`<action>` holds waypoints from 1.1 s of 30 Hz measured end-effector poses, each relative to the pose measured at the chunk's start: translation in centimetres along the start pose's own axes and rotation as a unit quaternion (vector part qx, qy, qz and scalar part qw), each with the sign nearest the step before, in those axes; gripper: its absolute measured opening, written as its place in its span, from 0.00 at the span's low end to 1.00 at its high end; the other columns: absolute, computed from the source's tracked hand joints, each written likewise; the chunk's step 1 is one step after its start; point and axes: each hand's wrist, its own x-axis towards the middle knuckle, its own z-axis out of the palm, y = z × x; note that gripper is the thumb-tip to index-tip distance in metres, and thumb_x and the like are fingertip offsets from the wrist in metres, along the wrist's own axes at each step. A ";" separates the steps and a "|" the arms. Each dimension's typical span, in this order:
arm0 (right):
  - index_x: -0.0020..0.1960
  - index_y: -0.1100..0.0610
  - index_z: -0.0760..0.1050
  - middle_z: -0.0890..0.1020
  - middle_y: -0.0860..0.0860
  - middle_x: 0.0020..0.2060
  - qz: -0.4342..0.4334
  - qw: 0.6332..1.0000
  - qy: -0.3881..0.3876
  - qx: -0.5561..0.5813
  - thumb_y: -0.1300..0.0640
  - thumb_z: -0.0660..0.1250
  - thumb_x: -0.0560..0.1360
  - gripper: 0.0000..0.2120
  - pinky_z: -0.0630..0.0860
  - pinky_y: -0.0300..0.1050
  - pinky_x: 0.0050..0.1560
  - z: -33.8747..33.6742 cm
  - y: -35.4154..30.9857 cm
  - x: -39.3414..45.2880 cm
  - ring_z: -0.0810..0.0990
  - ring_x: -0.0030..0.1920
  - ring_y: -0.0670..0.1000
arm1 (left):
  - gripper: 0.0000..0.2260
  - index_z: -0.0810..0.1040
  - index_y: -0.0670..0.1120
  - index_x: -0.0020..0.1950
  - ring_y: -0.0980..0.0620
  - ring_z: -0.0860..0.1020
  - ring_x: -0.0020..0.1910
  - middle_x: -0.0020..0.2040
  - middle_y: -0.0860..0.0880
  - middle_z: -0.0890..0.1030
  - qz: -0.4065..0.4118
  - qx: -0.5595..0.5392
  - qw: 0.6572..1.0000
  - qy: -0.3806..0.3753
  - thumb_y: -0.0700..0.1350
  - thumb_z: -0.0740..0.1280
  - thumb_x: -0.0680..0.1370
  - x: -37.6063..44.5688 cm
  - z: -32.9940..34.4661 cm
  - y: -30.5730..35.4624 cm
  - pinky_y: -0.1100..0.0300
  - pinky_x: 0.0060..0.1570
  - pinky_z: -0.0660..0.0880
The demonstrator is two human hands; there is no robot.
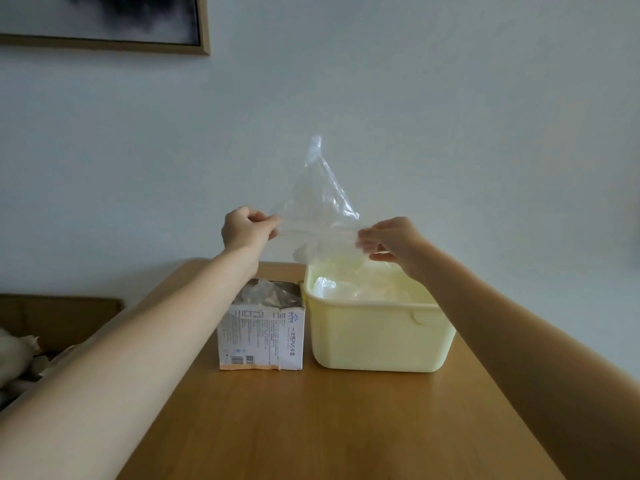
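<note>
Item under handling: a clear plastic bag (318, 202), held in the air over the far end of the worktop (329, 427).

Grip: the left hand (247, 230) pinches the bag's edge with curled fingers (268, 221). The right hand (391, 239) pinches the opposite end the same way. From the left hand the bag lies at 3 o'clock, and from the right hand at 9 o'clock. Neither hand is nearer, since both are on it.

Axis: the held edge runs level from 9 to 3 and is stretched between the hands. A loose corner stands up toward 12.

Relation governing the next move: the open pale yellow plastic bin (377, 337) sits at 6 o'clock, right under the bag. The bag's lower fold hangs near the far rim, and contact cannot be confirmed. Crumpled clear plastic (332, 287) already lies inside the bin.

Surroundings: a torn box of disposable gloves (261, 337) stands just beside the bin at its 9 o'clock. The worktop is wood-toned. The wall is plain, with a framed picture (104, 22) at 10 o'clock.
</note>
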 end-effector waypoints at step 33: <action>0.35 0.56 0.76 0.77 0.51 0.26 -0.230 0.961 0.015 -0.155 0.63 0.61 0.74 0.11 0.68 0.33 0.30 1.3 -5.1 -1.4 0.73 0.25 0.44 | 0.04 0.76 0.46 0.47 0.59 0.70 0.24 0.35 0.51 0.76 -0.025 0.077 0.886 -0.457 0.43 0.63 0.79 -2.7 1.8 4.5 0.69 0.23 0.67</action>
